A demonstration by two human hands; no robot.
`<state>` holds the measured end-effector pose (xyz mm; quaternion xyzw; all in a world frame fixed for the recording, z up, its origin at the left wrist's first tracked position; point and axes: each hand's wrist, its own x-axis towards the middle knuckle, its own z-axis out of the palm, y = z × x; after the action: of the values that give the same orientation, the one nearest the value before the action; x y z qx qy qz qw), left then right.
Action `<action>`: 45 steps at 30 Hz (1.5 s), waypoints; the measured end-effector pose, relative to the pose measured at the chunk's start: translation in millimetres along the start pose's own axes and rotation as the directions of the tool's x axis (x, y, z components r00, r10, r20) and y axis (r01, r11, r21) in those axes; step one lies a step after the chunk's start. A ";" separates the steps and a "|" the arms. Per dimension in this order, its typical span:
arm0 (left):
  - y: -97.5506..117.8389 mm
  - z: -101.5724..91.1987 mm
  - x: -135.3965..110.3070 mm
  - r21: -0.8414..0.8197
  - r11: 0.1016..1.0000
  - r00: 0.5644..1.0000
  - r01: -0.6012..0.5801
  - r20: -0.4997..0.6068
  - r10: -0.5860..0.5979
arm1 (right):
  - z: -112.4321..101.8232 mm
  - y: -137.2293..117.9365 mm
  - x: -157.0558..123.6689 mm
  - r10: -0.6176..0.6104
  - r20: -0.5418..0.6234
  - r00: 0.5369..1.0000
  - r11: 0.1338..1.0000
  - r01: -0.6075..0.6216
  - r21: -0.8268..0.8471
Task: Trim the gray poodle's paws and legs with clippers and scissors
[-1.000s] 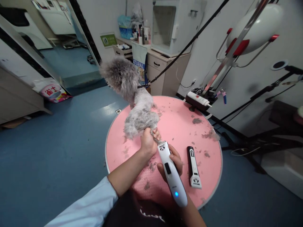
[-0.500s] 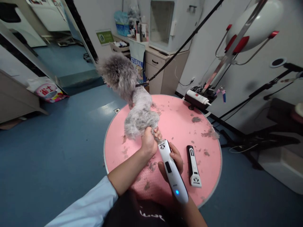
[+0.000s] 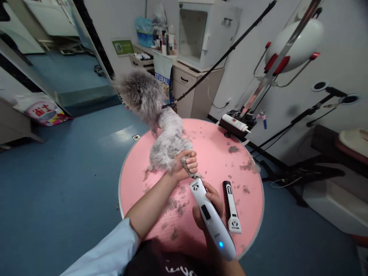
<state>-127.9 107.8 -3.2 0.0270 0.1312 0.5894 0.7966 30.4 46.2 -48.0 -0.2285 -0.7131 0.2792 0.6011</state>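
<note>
A grey, curly-headed dog [image 3: 166,147] with a closely clipped back stands on the round pink table [image 3: 215,153], facing away from me. My left hand [image 3: 185,165] is closed around one of its hind legs, which is drawn back toward me. The paw end [image 3: 197,176] pokes out below my fingers. In my right hand [image 3: 211,199] is a white electric hair clipper [image 3: 212,220] with a blue light lit. Its blade end sits just by the paw; whether they touch I cannot tell. Right of it, a second black-and-white clipper [image 3: 231,207] lies on the table.
A black leash [image 3: 212,73] runs from the dog's neck up to the right. Tufts of cut fur [image 3: 250,165] litter the tabletop. A metal grooming pole [image 3: 276,65] and a holder with a white tube [image 3: 234,122] stand at the right edge. Behind are drawers [image 3: 186,82] and a white cabinet [image 3: 215,38].
My left hand has shifted its grip on the leg, its fingers now wrapped over it. The clipper blade has moved slightly down with the paw. The whole view has shifted a little.
</note>
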 end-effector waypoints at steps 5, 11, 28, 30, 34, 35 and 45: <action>-2.2 -4.0 4.2 0.094 0.995 0.997 -0.043 0.065 0.037 | 8.3 8.7 -6.2 -0.056 -0.023 0.998 0.995 0.054 -0.089; -5.2 1.3 3.1 0.149 0.981 0.992 -0.120 -0.018 0.124 | 10.2 9.8 -11.2 0.043 0.007 0.999 0.988 -0.042 -0.149; -14.0 -0.5 10.9 0.179 0.972 0.976 -0.149 -0.130 0.174 | 13.1 9.1 -10.7 0.128 -0.046 0.991 0.979 -0.134 -0.155; -14.0 -0.5 11.3 0.147 0.980 0.979 -0.133 -0.136 0.154 | 12.4 8.4 -10.8 0.143 -0.033 0.989 0.981 -0.146 -0.126; -12.7 -0.8 11.7 0.104 0.990 0.982 -0.091 -0.157 0.107 | 7.9 3.3 -8.9 0.164 0.036 0.986 0.986 -0.164 -0.026; -12.5 -1.0 11.8 0.099 0.991 0.982 -0.084 -0.163 0.100 | 6.8 1.7 -8.3 0.155 0.024 0.988 0.987 -0.154 -0.051; -11.7 -5.7 12.3 0.132 0.984 0.986 -0.119 -0.103 0.133 | 7.4 4.1 -9.0 0.102 0.056 0.993 0.972 -0.087 -0.220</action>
<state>-115.1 115.2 -13.2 0.0523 0.2104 0.6299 0.7458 24.5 42.3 -58.2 -0.3167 -0.7475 0.2355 0.5343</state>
